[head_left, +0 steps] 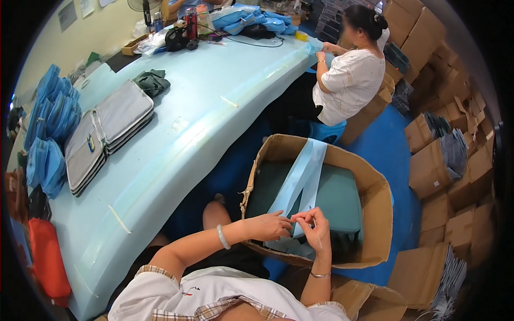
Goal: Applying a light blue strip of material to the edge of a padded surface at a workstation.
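Observation:
Over an open cardboard box [381, 214] my two hands meet at their fingertips. My left hand [270, 226], coming in with a pale bangle at its wrist, has its fingers bent and held together; what they grip is hidden. My right hand [316, 231] is closed in a pinch, with a thin, dark-tipped piece at its fingertips too small to name. A light blue strap [311, 160] hangs in a loop over the box's far rim, its lower parts passing behind and between my hands. Under it, in the box, lies a dark green fabric case [340, 195].
Left stands a long table covered in pale blue [198, 123], holding stacked grey panels [123, 107], blue pouches [53, 112] and a red bundle [48, 257]. A co-worker [350, 75] sits at its far side. Cartons [428, 179] with grey pieces are piled on the right.

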Demonstrator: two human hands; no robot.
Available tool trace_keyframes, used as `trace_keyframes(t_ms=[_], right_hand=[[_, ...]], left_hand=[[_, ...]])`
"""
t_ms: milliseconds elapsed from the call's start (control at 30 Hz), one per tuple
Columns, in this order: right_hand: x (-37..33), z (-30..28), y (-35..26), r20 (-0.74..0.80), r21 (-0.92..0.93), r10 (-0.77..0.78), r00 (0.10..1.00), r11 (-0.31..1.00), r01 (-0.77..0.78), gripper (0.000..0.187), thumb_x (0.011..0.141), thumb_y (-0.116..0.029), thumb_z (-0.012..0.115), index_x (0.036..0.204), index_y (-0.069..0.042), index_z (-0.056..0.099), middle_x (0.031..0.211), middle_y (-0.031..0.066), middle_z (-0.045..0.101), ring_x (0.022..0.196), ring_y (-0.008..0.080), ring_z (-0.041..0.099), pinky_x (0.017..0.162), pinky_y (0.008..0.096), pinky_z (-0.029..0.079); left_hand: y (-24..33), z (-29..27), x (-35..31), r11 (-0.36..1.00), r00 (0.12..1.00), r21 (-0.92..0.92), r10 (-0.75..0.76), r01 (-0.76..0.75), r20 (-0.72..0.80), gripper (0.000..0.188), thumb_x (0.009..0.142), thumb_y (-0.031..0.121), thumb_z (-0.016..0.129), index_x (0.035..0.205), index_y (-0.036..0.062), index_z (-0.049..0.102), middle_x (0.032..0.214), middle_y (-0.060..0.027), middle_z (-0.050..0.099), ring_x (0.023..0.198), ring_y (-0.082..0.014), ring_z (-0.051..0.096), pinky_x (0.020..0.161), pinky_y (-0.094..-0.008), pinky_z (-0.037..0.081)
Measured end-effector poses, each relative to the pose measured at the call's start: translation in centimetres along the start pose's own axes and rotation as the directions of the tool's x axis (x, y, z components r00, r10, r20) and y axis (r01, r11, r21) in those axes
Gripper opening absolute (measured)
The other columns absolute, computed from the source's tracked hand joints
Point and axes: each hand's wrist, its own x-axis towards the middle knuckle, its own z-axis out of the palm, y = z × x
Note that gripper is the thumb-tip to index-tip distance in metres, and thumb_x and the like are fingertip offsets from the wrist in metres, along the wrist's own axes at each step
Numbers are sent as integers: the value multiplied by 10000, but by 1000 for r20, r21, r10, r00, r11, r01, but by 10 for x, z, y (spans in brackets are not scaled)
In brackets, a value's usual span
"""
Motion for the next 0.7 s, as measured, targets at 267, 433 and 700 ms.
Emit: trace_keyframes(t_ms=[267, 433, 700], right_hand=[[19, 37, 14, -6, 301, -20, 1000, 953, 20, 213, 892, 10, 610, 828, -43, 414, 905, 157, 684, 843, 177, 670, 766, 287, 540], [28, 80, -6, 195, 386, -54, 979, 922, -26, 193, 900, -2, 614, 842, -36, 433, 912, 151, 681, 849, 169, 668, 785, 286, 538], [15, 125, -16, 324, 343, -169, 931, 938, 51, 210, 909, -2, 602, 836, -51, 412, 922, 163, 677, 862, 170, 670, 784, 281, 536]], left_hand=[[75, -114, -44, 930, 897, -346, -46, -122, -440, 245, 901, 111, 613, 1138, 58, 644, 1093, -96, 655, 1083, -245, 605, 1056, -466, 378], [149, -169, -55, 760, 678, -409, 57, -506, -733, 191, 923, 57, 582, 1079, 49, 693, 1074, -97, 685, 1026, -250, 649, 1033, -450, 396], [193, -172, -33, 724, 486, -103, 343, -682, -804, 298, 964, 231, 553, 1170, 36, 645, 1113, -99, 661, 1025, -234, 624, 985, -446, 405]])
